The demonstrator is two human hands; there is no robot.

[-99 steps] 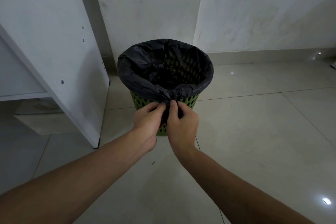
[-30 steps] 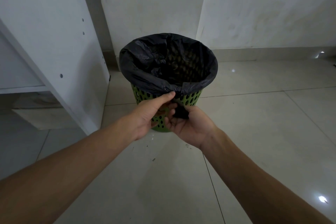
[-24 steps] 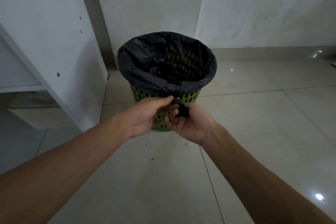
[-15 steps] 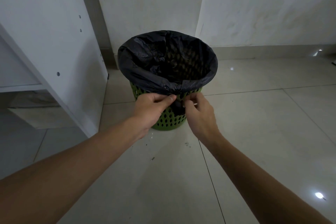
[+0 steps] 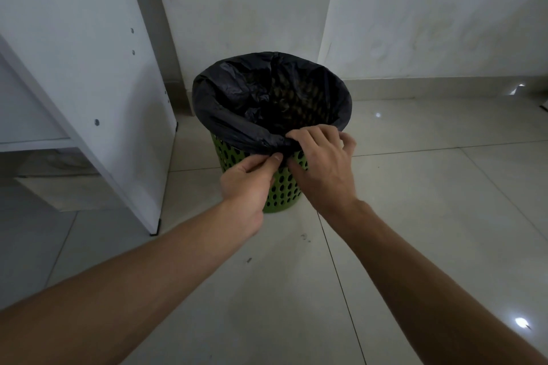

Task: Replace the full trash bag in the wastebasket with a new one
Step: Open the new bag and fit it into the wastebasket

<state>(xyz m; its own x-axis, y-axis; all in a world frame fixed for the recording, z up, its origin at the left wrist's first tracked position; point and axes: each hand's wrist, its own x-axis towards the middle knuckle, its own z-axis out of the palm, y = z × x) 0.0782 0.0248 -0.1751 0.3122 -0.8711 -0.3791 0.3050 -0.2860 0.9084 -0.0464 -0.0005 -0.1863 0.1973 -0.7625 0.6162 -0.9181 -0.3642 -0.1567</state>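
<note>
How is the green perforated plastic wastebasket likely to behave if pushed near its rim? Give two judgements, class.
Probably light: the green perforated plastic wastebasket has hole-riddled walls, and its black plastic bag sags slack. Could tip or slide: it narrows toward the base and stands on glossy floor tiles.

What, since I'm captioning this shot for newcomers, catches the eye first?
The green perforated wastebasket stands mid-frame on the pale tiled floor, lined with a black trash bag folded over its rim. At the near rim the left hand pinches the bag's gathered edge, and the right hand curls over the bag right beside it. A white cabinet stands to the left.
</note>
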